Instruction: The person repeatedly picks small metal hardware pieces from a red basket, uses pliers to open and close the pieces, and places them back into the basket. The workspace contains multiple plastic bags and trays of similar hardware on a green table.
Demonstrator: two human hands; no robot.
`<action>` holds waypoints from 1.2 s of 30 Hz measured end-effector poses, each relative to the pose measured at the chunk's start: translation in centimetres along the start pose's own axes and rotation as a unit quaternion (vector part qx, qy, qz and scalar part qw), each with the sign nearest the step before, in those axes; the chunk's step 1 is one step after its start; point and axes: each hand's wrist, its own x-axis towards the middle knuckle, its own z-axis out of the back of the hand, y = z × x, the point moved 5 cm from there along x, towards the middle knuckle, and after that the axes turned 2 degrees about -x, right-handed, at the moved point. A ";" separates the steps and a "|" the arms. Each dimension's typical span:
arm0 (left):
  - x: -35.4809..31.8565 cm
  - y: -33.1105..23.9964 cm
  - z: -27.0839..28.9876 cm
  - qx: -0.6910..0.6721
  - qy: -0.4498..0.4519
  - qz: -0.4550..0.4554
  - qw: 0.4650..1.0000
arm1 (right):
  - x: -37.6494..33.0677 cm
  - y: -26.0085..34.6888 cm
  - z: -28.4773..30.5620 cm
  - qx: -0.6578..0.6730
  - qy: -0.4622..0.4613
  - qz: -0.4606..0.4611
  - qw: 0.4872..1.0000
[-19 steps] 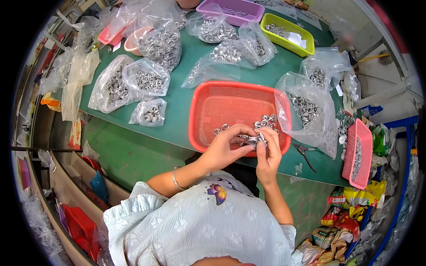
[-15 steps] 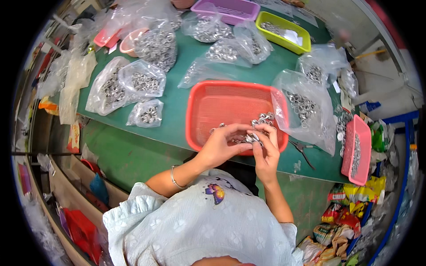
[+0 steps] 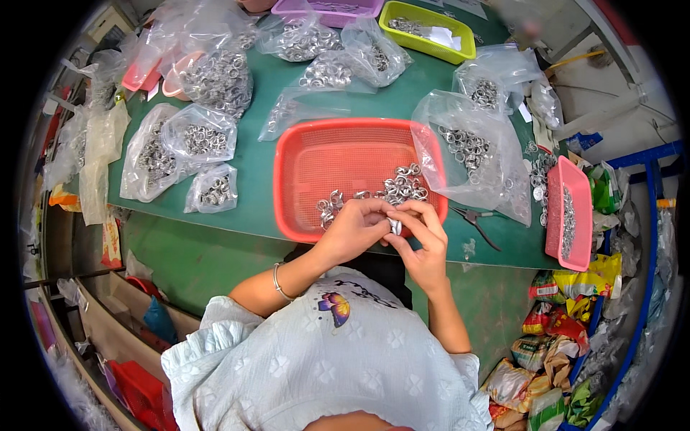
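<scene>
Left hand [image 3: 356, 228], right hand [image 3: 425, 250]: fingers [image 3: 424, 219] now bunched tighter, clamped on silver metal piece [image 3: 395, 227].

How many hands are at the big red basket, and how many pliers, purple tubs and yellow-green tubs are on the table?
Hands: 2 (left hand, right hand)
Pliers: 1 pair
Purple tub: 1
Yellow-green tub: 1
Total: 5

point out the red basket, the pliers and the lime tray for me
red basket [image 3: 338, 153]: head view, on the bare mesh inside it
pliers [image 3: 471, 217]: head view, near where the handles meet
lime tray [image 3: 421, 44]: head view, on its near long wall
</scene>
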 end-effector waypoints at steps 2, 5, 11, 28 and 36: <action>-0.2 -0.2 0.1 0.008 0.032 0.012 0.999 | 0.0 -0.3 0.1 0.033 -0.008 -0.028 0.999; -0.5 -0.9 -0.2 0.025 0.032 -0.018 0.999 | -0.3 -1.8 0.0 0.098 -0.007 -0.068 0.993; -0.6 -1.5 -0.3 -0.026 0.069 0.006 0.997 | 0.0 -1.4 0.0 0.059 -0.038 -0.042 0.997; -0.1 -0.7 0.3 0.019 -0.003 -0.079 0.997 | -5.1 -11.3 11.1 -0.518 -0.009 -0.117 0.847; -0.5 -1.1 0.3 0.022 -0.023 -0.115 0.993 | -5.6 -13.4 11.3 -0.526 0.029 -0.037 0.849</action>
